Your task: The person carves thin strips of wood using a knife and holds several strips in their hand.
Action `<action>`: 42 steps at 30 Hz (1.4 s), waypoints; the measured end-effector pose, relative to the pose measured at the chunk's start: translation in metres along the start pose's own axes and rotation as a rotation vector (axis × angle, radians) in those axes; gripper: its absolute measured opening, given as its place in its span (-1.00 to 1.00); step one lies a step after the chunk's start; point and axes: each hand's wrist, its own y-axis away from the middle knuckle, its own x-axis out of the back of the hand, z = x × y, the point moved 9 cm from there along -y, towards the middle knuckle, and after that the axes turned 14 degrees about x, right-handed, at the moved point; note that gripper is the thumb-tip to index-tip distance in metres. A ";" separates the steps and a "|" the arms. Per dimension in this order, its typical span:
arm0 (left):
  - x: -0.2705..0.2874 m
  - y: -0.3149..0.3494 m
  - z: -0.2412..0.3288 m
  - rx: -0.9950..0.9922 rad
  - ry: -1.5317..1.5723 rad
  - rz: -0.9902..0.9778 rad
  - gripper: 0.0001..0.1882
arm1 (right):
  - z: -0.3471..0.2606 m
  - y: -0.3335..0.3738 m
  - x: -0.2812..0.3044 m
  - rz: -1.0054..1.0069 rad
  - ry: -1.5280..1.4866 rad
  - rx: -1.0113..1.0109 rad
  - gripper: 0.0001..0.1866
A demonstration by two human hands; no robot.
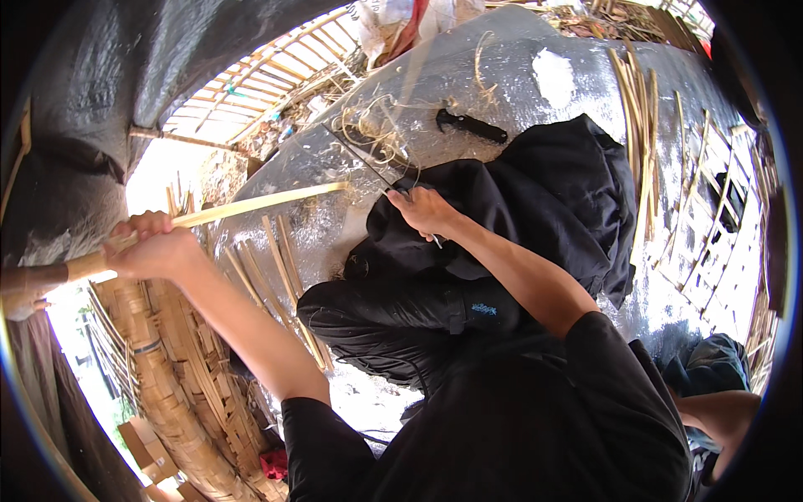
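A grey sheet (pixel 523 38) spreads below dark drapery (pixel 84 75), with pale slats (pixel 640 142) at right. Both arms reach forward: the left hand (pixel 155 251) has its fingers wrapped round a long pale strip (pixel 259 203); the right hand (pixel 422 213) grips a thin-bladed knife (pixel 360 157) near the strip's tip, its handle mostly hidden. Beyond the left hand, the strip is unclear.

Left of frame, your left hand (pixel 155 253) grips a pale strip (pixel 268 202). At centre, your right hand (pixel 425 212) holds a narrow-bladed knife (pixel 360 158) slanting upper-left.
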 end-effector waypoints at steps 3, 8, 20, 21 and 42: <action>0.021 0.003 -0.009 -0.055 -0.003 0.119 -0.44 | -0.050 0.007 -0.014 -0.031 -0.047 0.058 -0.16; 0.034 0.006 -0.012 -0.058 0.014 0.231 -0.41 | -0.128 0.022 -0.047 0.156 -0.034 0.486 -0.27; 0.086 0.021 0.001 -0.117 0.037 0.458 -0.42 | -0.117 0.022 -0.105 0.065 0.236 0.395 -0.37; 0.072 0.020 -0.013 -0.098 0.038 0.393 -0.41 | -0.128 0.017 -0.098 0.098 0.243 0.409 -0.36; 0.047 0.036 -0.007 -0.137 -0.120 0.293 -0.45 | -0.118 -0.004 -0.088 0.189 0.329 0.526 -0.39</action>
